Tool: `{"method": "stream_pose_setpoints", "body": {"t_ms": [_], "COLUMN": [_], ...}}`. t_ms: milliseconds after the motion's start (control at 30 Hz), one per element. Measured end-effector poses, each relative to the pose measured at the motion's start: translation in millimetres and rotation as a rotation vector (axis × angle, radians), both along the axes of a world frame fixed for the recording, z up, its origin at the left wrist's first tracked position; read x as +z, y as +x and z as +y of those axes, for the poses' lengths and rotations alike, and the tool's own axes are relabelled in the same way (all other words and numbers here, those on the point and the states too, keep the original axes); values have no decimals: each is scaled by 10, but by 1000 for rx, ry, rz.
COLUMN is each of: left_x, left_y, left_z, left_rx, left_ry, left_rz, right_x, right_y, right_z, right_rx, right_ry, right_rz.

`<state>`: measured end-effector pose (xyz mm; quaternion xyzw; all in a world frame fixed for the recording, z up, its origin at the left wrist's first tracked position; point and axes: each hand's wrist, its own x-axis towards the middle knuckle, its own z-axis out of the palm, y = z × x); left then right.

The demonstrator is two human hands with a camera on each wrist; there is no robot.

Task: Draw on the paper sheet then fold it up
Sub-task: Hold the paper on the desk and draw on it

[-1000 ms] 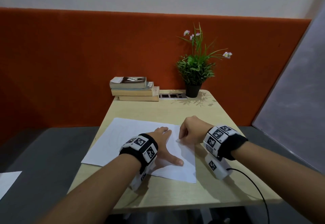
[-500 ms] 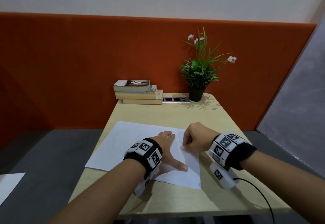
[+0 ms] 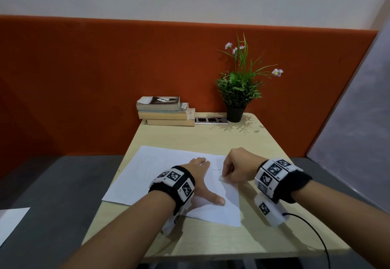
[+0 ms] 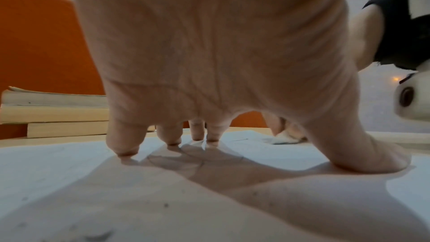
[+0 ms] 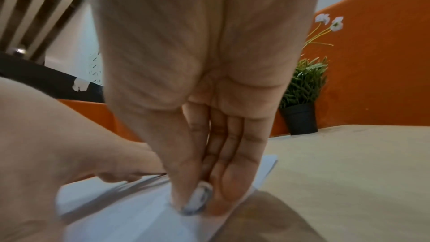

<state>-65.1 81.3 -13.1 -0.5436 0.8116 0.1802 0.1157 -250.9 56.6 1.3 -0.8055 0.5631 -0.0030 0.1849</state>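
Observation:
A white paper sheet lies on the light wooden table, with a faint pencil mark near its right side. My left hand presses flat on the sheet, fingers straight and thumb spread; the left wrist view shows its fingertips on the paper. My right hand is at the sheet's right part, just right of the left hand. It pinches a small white eraser with grey smudges between thumb and fingers, against the paper. The eraser also shows under that hand.
A stack of books, a flat silver device and a potted plant stand at the table's far edge against the orange wall. Another white sheet lies on the grey surface at the left. A black cable trails from my right wrist.
The left hand stays pressed on the sheet. The right hand has shifted only slightly over the paper's right part; the head view has tilted a little.

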Motion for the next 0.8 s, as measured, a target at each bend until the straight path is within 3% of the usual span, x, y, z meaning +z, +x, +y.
{"method": "stream_pose_setpoints", "body": {"t_ms": [133, 367, 633, 800], "left_x": [-9, 19, -11, -2], "left_y": [8, -2, 5, 3], "left_z": [-7, 16, 3, -11], "left_rx": [-2, 7, 6, 7], "left_ry": [5, 7, 6, 15], "left_rz": [5, 8, 14, 17], "right_x": [56, 69, 62, 64], "right_y": [-54, 58, -79, 104], "right_z": [62, -157, 131, -80], "right_rx": [93, -27, 121, 12], "right_ry": [73, -91, 87, -42], "right_rz": [61, 54, 82, 38]}}
